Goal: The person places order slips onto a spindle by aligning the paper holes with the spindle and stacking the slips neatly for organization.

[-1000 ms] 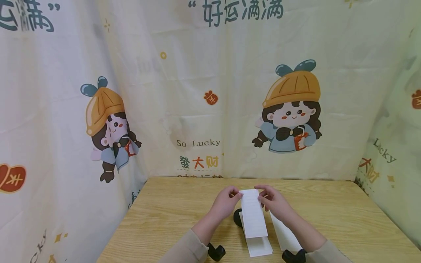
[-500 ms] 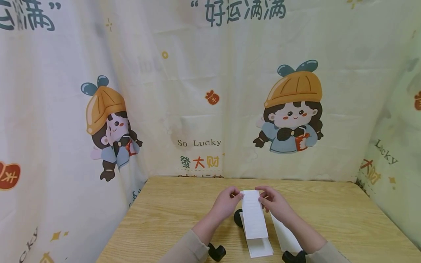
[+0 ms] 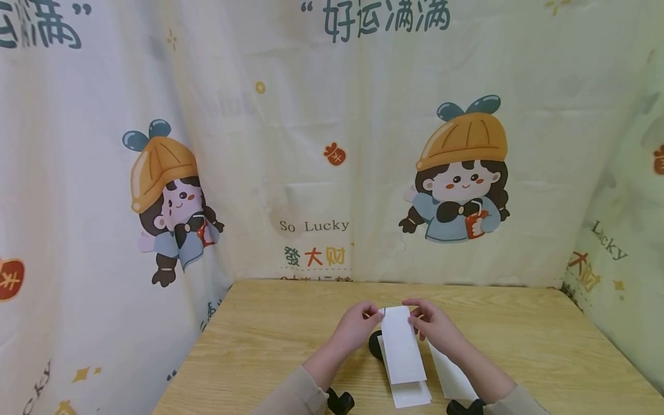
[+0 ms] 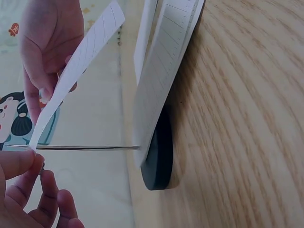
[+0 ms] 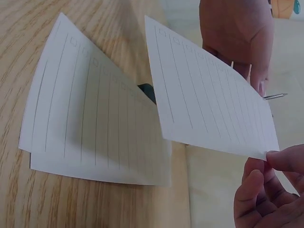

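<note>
A lined white paper slip (image 3: 403, 346) is held by its far edge between both hands. My left hand (image 3: 357, 327) pinches the far left corner between thumb and fingers. The far right corner is pinched by my right hand (image 3: 434, 327). A thin metal spike (image 4: 90, 148) rises from a round black base (image 4: 159, 159) of a bill spike, and its tip (image 5: 276, 96) shows beyond the slip near the left thumb. Several more lined slips (image 5: 90, 128) lie low over the base, with the held slip raised above them.
Another white paper (image 3: 450, 372) lies on the wooden table (image 3: 539, 346), partly behind the right forearm. Black wrist cameras (image 3: 340, 401) sit at both sleeves. A printed curtain (image 3: 290, 173) hangs along the table's far edge.
Both hands have brought the slip slightly lower and nearer. A dark bit of the spike now shows at its far left corner, where none was visible before.
</note>
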A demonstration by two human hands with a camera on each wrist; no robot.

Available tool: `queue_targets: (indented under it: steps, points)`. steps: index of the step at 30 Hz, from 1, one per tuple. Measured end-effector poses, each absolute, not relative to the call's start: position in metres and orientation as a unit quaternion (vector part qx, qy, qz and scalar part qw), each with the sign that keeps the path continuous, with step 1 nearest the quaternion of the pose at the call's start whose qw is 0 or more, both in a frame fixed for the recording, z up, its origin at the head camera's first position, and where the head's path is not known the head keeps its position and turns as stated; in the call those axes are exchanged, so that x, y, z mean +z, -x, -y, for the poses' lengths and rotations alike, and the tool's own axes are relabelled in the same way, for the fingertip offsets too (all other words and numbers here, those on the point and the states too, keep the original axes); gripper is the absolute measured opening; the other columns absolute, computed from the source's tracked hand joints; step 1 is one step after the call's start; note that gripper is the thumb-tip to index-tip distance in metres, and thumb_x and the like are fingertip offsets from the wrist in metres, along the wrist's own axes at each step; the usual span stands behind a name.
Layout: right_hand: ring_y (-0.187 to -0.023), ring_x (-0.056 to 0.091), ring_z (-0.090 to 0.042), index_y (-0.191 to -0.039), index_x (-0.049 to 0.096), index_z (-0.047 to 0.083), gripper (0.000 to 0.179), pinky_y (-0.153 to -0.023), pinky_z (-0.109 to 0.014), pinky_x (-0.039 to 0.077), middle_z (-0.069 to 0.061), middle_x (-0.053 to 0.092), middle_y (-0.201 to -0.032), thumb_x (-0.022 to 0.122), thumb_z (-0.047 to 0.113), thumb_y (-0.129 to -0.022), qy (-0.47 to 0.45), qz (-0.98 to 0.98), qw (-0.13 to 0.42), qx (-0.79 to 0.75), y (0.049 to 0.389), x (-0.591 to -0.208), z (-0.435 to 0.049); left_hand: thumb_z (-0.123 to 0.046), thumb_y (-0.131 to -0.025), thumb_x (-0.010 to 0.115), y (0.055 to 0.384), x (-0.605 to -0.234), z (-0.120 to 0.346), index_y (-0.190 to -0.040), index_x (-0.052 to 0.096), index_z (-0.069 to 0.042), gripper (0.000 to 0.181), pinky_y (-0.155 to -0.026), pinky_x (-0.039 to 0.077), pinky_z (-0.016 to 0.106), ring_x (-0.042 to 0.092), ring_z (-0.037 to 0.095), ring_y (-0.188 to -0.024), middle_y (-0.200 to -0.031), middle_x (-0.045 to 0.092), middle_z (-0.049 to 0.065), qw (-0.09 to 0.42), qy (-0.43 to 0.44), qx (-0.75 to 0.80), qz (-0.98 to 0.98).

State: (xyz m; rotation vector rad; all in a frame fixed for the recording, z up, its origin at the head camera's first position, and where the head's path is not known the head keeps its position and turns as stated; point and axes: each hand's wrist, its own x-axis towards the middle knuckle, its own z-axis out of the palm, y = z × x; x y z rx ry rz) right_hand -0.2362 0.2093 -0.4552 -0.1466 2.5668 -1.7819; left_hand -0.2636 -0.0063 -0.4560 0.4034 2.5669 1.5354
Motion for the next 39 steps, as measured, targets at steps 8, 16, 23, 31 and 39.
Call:
queue_targets:
  steps: [8,16,23,31,39]
  points:
    - [-0.075,0.057,-0.027,-0.132,0.056,0.003,0.036,-0.060,-0.033,0.050,-0.011,0.057,-0.090,0.062,0.005,-0.096,0.067,-0.823,0.024,-0.563,0.237,-0.460,-0.211,-0.032,-0.096,0.065,0.262,-0.461,0.008,-0.089,0.062,-0.018,0.016,-0.062,0.043,0.032,0.052,0.013,-0.074,-0.083,0.058,-0.006,0.062,-0.145,0.492,-0.856]
    - [-0.076,0.058,-0.026,-0.130,0.057,0.004,0.035,-0.061,-0.035,0.051,-0.010,0.058,-0.089,0.062,0.006,-0.096,0.066,-0.832,0.035,-0.550,0.235,-0.466,-0.212,-0.032,-0.094,0.068,0.260,-0.464,0.009,-0.088,0.062,-0.019,0.015,-0.062,0.043,0.031,0.052,0.014,-0.075,-0.083,0.058,-0.005,0.067,-0.149,0.487,-0.858]
    - [-0.077,0.058,-0.027,-0.131,0.055,0.000,0.035,-0.062,-0.035,0.051,-0.011,0.058,-0.090,0.061,0.006,-0.097,0.088,-0.834,0.045,-0.543,0.236,-0.470,-0.214,-0.029,-0.095,0.068,0.262,-0.471,0.009,-0.088,0.063,-0.019,0.013,-0.063,0.044,0.031,0.052,0.013,-0.076,-0.085,0.057,-0.006,0.071,-0.153,0.478,-0.862]
    - [-0.072,0.057,-0.025,-0.129,0.056,-0.001,0.034,-0.058,-0.033,0.050,-0.009,0.057,-0.087,0.060,0.003,-0.096,0.091,-0.841,0.053,-0.531,0.238,-0.479,-0.215,-0.029,-0.093,0.070,0.262,-0.474,0.008,-0.087,0.064,-0.018,0.014,-0.059,0.043,0.030,0.051,0.014,-0.070,-0.082,0.057,-0.005,0.078,-0.151,0.451,-0.876]
    - [-0.065,0.054,-0.022,-0.125,0.058,0.000,0.033,-0.051,-0.028,0.044,-0.008,0.056,-0.085,0.061,0.000,-0.093,0.082,-0.852,0.062,-0.513,0.240,-0.490,-0.213,-0.028,-0.092,0.072,0.261,-0.478,0.007,-0.084,0.064,-0.018,0.014,-0.057,0.042,0.030,0.051,0.014,-0.066,-0.077,0.056,-0.004,0.091,-0.144,0.417,-0.893]
